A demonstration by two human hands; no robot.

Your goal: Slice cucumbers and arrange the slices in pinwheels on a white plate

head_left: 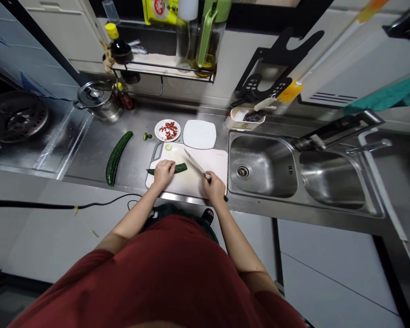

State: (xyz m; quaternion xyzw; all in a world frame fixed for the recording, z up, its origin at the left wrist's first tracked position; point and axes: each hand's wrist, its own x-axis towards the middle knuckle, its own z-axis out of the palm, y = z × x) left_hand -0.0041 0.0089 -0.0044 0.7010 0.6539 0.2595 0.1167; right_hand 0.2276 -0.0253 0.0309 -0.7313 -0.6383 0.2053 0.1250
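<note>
My left hand (164,173) is closed over a dark green cucumber (181,168) that lies across the white cutting board (194,184). In my right hand (214,187) is the dark handle of a kitchen knife (197,165). Its blade points up and to the left, to the right of the cucumber and apart from it. One pale cucumber slice (168,147) rests near the board's top left corner. A second, whole cucumber (118,157) lies on the steel counter to the left of the board.
Behind the board stand a plate of chopped red pieces (168,130) and a white square plate (200,134). Small green cucumber ends (147,136) lie beside them. A double sink (263,166) is at the right, a lidded pot (97,100) at the back left.
</note>
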